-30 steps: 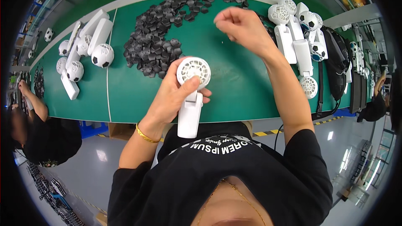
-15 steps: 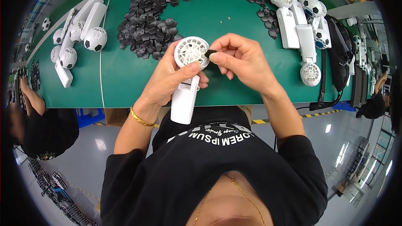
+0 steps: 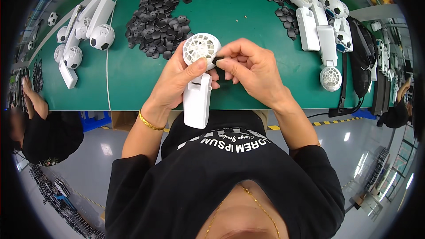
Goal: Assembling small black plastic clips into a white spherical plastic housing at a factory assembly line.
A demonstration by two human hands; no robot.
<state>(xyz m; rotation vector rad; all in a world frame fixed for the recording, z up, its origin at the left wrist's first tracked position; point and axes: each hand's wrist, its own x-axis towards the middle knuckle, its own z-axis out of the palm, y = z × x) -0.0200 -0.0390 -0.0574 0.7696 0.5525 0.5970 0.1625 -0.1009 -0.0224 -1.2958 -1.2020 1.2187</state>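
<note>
A white handheld fan [image 3: 196,106] with a round, openwork ball-shaped head is gripped in my left hand [image 3: 173,79]. My left thumb lies across the lower edge of the head, and the handle hangs down toward me. Between thumb and fingertips, my right hand [image 3: 253,71] pinches a small black pentagon piece [image 3: 216,60] against the right side of the fan head. Its inner edge is partly hidden by my fingers. Beyond my left hand spreads a big heap of loose black pentagon pieces [image 3: 155,26] on the green tabletop [image 3: 146,88].
White fans with football-patterned heads [image 3: 102,37] lie at the left. More white fans [image 3: 328,53] cluster at the right, beside a black bag [image 3: 361,53] with a strap. A strip of black pieces [image 3: 283,13] runs along the far right. Another person [image 3: 48,137] sits at the left.
The black piece has come down and closer in against the fan head's right side. My left hand has turned the fan slightly. The whole view has shifted a little.
</note>
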